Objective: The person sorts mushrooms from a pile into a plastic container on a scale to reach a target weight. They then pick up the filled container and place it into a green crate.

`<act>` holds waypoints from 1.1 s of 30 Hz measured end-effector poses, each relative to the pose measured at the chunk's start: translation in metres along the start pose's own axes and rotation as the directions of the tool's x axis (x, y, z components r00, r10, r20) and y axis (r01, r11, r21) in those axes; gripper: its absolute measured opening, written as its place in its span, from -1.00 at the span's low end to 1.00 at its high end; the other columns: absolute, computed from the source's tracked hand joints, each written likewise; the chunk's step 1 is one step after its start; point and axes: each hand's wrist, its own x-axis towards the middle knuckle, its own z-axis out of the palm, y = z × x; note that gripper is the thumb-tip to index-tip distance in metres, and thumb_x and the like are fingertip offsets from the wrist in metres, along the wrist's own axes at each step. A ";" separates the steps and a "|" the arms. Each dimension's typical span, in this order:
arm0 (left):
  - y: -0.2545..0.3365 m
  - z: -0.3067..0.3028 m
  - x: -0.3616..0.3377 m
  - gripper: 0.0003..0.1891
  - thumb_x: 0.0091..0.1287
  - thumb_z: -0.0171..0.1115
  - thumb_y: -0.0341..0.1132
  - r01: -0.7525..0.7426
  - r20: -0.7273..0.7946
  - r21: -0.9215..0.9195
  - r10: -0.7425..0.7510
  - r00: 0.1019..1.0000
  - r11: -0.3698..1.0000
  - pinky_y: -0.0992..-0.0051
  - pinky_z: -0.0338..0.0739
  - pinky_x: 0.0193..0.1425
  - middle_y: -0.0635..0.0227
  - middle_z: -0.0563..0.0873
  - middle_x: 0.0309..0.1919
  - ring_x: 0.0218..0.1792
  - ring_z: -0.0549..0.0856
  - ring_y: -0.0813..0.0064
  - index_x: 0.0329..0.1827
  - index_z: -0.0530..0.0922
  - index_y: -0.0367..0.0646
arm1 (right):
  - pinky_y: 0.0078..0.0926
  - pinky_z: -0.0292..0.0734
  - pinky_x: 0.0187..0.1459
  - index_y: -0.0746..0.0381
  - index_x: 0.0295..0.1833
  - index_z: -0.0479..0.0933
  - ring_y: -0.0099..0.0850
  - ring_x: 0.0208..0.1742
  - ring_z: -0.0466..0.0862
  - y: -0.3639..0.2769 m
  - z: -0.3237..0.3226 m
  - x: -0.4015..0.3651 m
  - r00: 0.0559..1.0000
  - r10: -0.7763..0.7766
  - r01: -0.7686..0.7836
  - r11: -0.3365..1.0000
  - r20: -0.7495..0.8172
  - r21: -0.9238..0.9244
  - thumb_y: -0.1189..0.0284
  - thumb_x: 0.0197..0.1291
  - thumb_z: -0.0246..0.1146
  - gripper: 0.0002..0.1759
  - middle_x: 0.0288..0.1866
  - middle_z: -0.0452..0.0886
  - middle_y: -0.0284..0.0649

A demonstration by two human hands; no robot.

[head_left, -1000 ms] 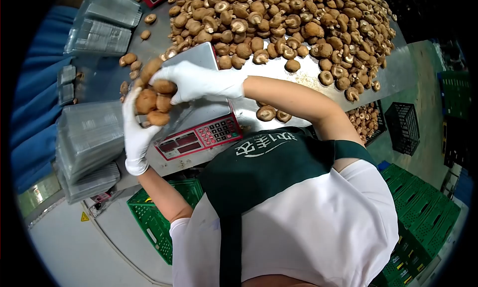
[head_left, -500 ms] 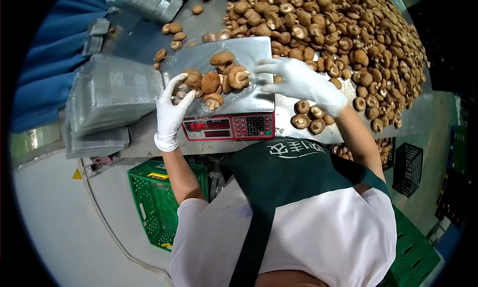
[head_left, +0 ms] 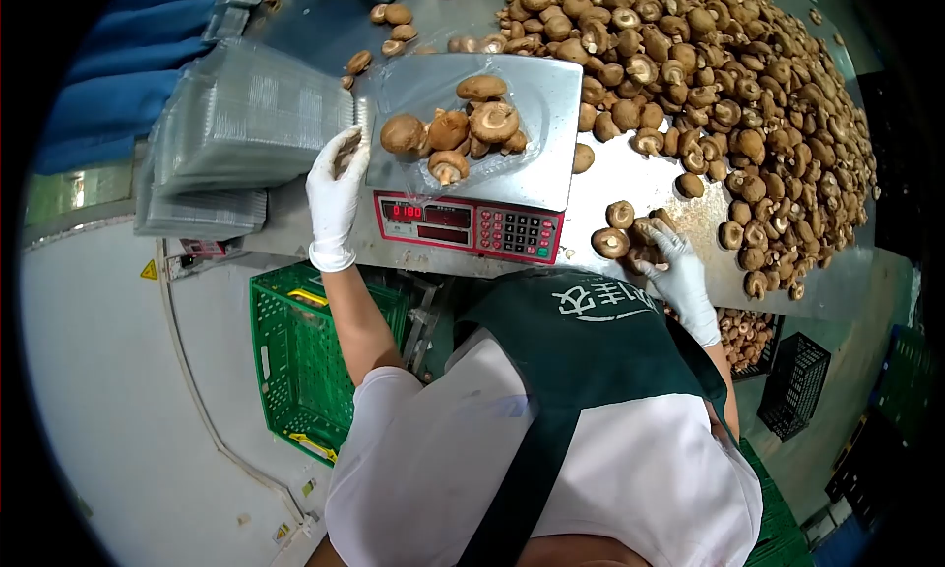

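A white-gloved left hand, my left hand (head_left: 335,191), is beside the left edge of the scale (head_left: 546,124), its fingers curled round a small brown mushroom (head_left: 346,154) that is partly hidden. On the scale's metal plate, several shiitake mushrooms (head_left: 449,130) rest on a clear plastic tray (head_left: 536,139). The red display reads about 0180. My right hand (head_left: 679,280), also gloved, is low on the table right of the scale. Its fingers close over mushrooms in a small group (head_left: 610,242), and the fingers partly cover them.
A large heap of mushrooms (head_left: 728,85) spreads over the metal table at right. Stacked clear trays (head_left: 251,114) stand left of the scale, with loose mushrooms (head_left: 397,14) behind. Below the table are a green crate (head_left: 305,360) and a black crate (head_left: 793,385).
My left hand has drawn back left off the scale with a small mushroom. My right hand has moved from the scale down to the small mushroom group. The display fell from about 0185 to 0180.
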 end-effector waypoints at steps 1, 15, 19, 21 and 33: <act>-0.003 0.000 0.000 -0.66 0.26 0.30 -0.43 -0.041 0.006 0.024 0.041 0.999 0.999 0.58 0.50 0.02 0.33 0.68 -0.09 -0.16 0.62 0.61 0.11 0.58 -0.27 | -0.27 0.40 0.27 0.16 0.27 0.45 -0.03 0.29 0.43 0.001 0.013 -0.001 0.993 -0.099 0.095 0.993 -0.066 -0.065 0.24 -0.08 0.46 -0.27 0.32 0.44 -0.05; 0.004 0.041 -0.007 -0.49 0.07 0.46 -0.38 -0.403 0.050 0.346 0.412 0.910 0.847 0.40 0.42 0.27 0.20 0.63 0.09 0.15 0.59 0.29 0.14 0.57 -0.17 | -0.17 0.35 0.20 0.21 0.32 0.33 -0.06 0.21 0.44 0.018 0.044 0.082 0.819 -0.233 0.142 0.968 -0.525 -0.207 0.41 0.09 0.34 -0.35 0.43 0.28 -0.03; 0.008 0.048 -0.025 -0.50 -0.06 0.51 -0.40 -0.439 -0.074 0.252 0.470 0.880 0.862 0.32 0.43 0.22 0.22 0.59 0.04 0.09 0.57 0.19 0.01 0.57 -0.13 | -0.33 0.43 0.20 0.17 0.17 0.51 -0.20 0.17 0.52 -0.031 0.002 0.110 0.808 -0.160 0.217 0.976 -0.567 0.035 0.41 0.09 0.35 -0.52 0.17 0.57 -0.16; 0.002 0.054 -0.037 -0.51 -0.09 0.55 -0.32 -0.437 -0.024 0.332 0.471 0.882 0.836 0.23 0.37 0.22 0.19 0.56 0.05 0.10 0.53 0.14 -0.07 0.54 -0.12 | -0.35 0.47 0.15 0.17 0.14 0.54 -0.22 0.14 0.55 -0.066 -0.015 0.119 0.848 -0.139 0.274 0.941 -0.511 0.199 0.40 0.10 0.35 -0.56 0.10 0.62 -0.15; -0.010 0.051 -0.018 -0.55 0.09 0.39 -0.47 -0.535 0.043 0.182 0.537 0.843 0.825 0.33 0.45 0.26 0.19 0.61 0.10 0.16 0.58 0.20 0.10 0.55 -0.17 | -0.17 0.45 0.15 0.19 0.27 0.43 0.00 0.12 0.52 -0.164 -0.006 0.169 0.851 -0.444 0.477 0.876 -0.281 0.063 0.17 0.06 0.38 -0.33 0.08 0.55 0.07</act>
